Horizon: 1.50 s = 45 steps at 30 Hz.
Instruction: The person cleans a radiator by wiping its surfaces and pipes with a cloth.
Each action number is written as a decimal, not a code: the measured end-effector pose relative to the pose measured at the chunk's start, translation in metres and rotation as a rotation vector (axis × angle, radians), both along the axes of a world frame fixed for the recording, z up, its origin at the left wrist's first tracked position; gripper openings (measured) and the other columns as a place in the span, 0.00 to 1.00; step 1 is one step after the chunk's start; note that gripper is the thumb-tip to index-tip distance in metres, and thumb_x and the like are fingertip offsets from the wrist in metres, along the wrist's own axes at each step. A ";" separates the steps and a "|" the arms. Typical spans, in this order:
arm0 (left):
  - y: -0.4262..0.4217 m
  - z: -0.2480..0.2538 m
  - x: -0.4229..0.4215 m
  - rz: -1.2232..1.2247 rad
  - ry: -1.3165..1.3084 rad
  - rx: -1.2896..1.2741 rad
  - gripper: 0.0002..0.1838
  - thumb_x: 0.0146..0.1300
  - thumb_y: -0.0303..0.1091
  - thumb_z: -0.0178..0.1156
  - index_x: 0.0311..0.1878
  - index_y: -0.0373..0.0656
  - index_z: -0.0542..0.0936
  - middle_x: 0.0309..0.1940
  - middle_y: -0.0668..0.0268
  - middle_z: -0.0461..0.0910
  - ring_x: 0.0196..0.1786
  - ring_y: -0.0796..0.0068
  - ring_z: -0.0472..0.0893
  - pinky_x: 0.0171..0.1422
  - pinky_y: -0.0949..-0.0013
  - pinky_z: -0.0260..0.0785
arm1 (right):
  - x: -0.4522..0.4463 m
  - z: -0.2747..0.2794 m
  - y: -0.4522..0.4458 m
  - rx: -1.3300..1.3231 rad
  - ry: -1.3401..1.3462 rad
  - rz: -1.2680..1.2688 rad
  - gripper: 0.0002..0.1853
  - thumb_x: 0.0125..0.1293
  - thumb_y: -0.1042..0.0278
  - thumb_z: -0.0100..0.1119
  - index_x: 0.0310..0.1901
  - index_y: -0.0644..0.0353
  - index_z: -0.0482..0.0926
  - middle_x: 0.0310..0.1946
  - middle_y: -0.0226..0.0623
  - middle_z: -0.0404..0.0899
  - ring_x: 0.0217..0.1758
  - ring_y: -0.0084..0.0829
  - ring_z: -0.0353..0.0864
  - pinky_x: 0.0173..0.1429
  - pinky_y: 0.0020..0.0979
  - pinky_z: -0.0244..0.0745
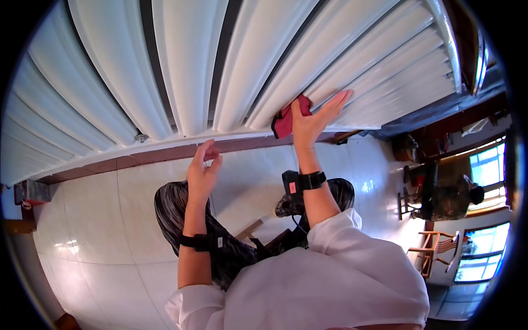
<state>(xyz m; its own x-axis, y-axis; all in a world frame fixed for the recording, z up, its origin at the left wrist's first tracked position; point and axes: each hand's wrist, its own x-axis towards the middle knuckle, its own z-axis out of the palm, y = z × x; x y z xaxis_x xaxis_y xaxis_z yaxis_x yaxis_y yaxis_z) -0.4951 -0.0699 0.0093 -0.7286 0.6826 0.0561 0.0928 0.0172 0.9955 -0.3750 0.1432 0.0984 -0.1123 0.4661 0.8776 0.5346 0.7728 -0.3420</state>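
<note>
A white ribbed radiator (247, 66) spans the upper part of the view, with dark gaps between its columns. My right hand (316, 121) presses a dark red cloth (285, 122) against the lower part of the columns, right of centre. Its thumb lies over the cloth and its other fingers stretch along the white surface. My left hand (203, 168) hangs just below the radiator's bottom edge, fingers loosely curved and apart, holding nothing. Each wrist or forearm wears a black strap.
Pale floor tiles (93, 220) lie below the radiator. A wooden chair (437, 250) stands at the right near bright windows. Another person (454, 201) sits further off at the right. A small box (34, 192) is at the far left.
</note>
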 end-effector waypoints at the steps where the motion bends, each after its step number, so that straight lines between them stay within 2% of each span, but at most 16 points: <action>1: 0.001 0.001 -0.001 0.001 0.008 0.008 0.22 0.57 0.26 0.59 0.57 0.43 0.72 0.40 0.67 0.79 0.43 0.78 0.78 0.38 0.75 0.70 | 0.005 -0.010 0.000 -0.016 -0.035 -0.016 0.56 0.45 0.64 0.71 0.70 0.67 0.41 0.72 0.54 0.39 0.75 0.53 0.39 0.72 0.53 0.38; 2: 0.001 -0.001 -0.001 -0.007 0.020 -0.004 0.22 0.57 0.26 0.59 0.57 0.43 0.72 0.40 0.67 0.79 0.43 0.78 0.78 0.38 0.75 0.70 | 0.006 -0.019 0.001 -0.030 -0.065 -0.027 0.56 0.45 0.64 0.71 0.70 0.68 0.41 0.72 0.55 0.39 0.74 0.53 0.40 0.72 0.53 0.38; 9: 0.002 -0.002 0.001 -0.025 -0.011 -0.036 0.23 0.57 0.26 0.59 0.58 0.43 0.72 0.40 0.67 0.79 0.43 0.78 0.78 0.38 0.76 0.69 | 0.000 0.015 0.003 0.014 -0.039 -0.046 0.57 0.44 0.63 0.72 0.69 0.68 0.42 0.71 0.56 0.40 0.73 0.54 0.42 0.71 0.53 0.39; 14: 0.002 -0.004 0.000 -0.025 0.007 -0.004 0.23 0.57 0.27 0.59 0.58 0.43 0.71 0.40 0.66 0.79 0.43 0.78 0.78 0.38 0.76 0.70 | 0.002 -0.013 0.001 -0.096 -0.119 -0.063 0.57 0.43 0.62 0.72 0.69 0.69 0.42 0.71 0.57 0.39 0.74 0.54 0.41 0.71 0.53 0.39; 17: 0.005 0.001 0.005 -0.035 -0.013 -0.023 0.23 0.57 0.27 0.59 0.58 0.44 0.71 0.40 0.66 0.79 0.44 0.78 0.78 0.39 0.76 0.70 | -0.003 0.025 -0.001 0.004 -0.088 -0.035 0.56 0.45 0.62 0.70 0.69 0.69 0.41 0.71 0.58 0.39 0.74 0.54 0.40 0.72 0.53 0.37; 24: 0.006 -0.001 0.004 -0.030 0.055 -0.030 0.23 0.57 0.26 0.59 0.58 0.44 0.71 0.40 0.66 0.80 0.43 0.77 0.79 0.39 0.76 0.71 | 0.000 -0.017 0.001 -0.023 -0.114 -0.013 0.56 0.44 0.66 0.69 0.70 0.67 0.41 0.71 0.58 0.40 0.74 0.55 0.40 0.72 0.54 0.37; 28: 0.008 0.002 0.007 -0.024 0.025 -0.021 0.23 0.57 0.26 0.59 0.58 0.44 0.71 0.40 0.66 0.80 0.44 0.77 0.79 0.39 0.76 0.71 | 0.003 0.020 0.005 0.042 -0.073 0.001 0.58 0.43 0.63 0.72 0.70 0.67 0.40 0.71 0.57 0.39 0.74 0.55 0.40 0.72 0.55 0.37; 29: 0.009 0.001 0.007 -0.027 0.017 -0.027 0.24 0.57 0.26 0.60 0.58 0.44 0.71 0.40 0.65 0.80 0.44 0.77 0.79 0.39 0.75 0.71 | 0.005 0.017 0.006 0.039 -0.065 -0.009 0.59 0.43 0.61 0.73 0.70 0.67 0.39 0.71 0.57 0.38 0.74 0.55 0.39 0.72 0.55 0.36; 33: 0.015 0.003 0.006 -0.012 -0.003 -0.051 0.25 0.56 0.26 0.60 0.59 0.43 0.70 0.40 0.65 0.80 0.43 0.76 0.79 0.39 0.75 0.71 | 0.010 -0.018 0.001 -0.050 -0.128 -0.019 0.60 0.43 0.61 0.74 0.70 0.67 0.39 0.71 0.57 0.37 0.74 0.55 0.39 0.72 0.54 0.38; 37: 0.013 0.002 0.008 -0.016 0.034 -0.041 0.25 0.56 0.26 0.60 0.59 0.42 0.70 0.40 0.64 0.80 0.44 0.74 0.79 0.40 0.74 0.72 | 0.012 0.006 0.004 0.018 -0.168 -0.029 0.60 0.44 0.60 0.74 0.70 0.67 0.39 0.71 0.58 0.37 0.74 0.55 0.39 0.72 0.54 0.38; 39: 0.015 -0.001 0.010 -0.019 0.024 -0.053 0.25 0.56 0.26 0.60 0.59 0.42 0.69 0.41 0.64 0.80 0.44 0.74 0.79 0.40 0.74 0.72 | 0.006 0.024 0.003 0.023 -0.040 -0.018 0.58 0.44 0.60 0.72 0.70 0.67 0.40 0.71 0.58 0.38 0.74 0.56 0.39 0.72 0.54 0.38; 43: 0.018 0.001 0.008 -0.027 0.064 -0.050 0.27 0.56 0.26 0.60 0.60 0.42 0.68 0.41 0.63 0.80 0.45 0.74 0.79 0.40 0.74 0.72 | 0.002 -0.024 0.001 -0.050 -0.149 -0.016 0.56 0.43 0.63 0.70 0.69 0.67 0.41 0.70 0.60 0.38 0.74 0.57 0.40 0.71 0.55 0.37; 45: 0.019 0.003 0.010 -0.024 0.043 -0.046 0.27 0.56 0.26 0.60 0.61 0.43 0.68 0.41 0.63 0.80 0.45 0.74 0.79 0.40 0.74 0.72 | 0.002 -0.023 0.002 -0.031 -0.138 -0.012 0.57 0.43 0.63 0.70 0.69 0.68 0.41 0.70 0.60 0.38 0.74 0.57 0.40 0.71 0.56 0.37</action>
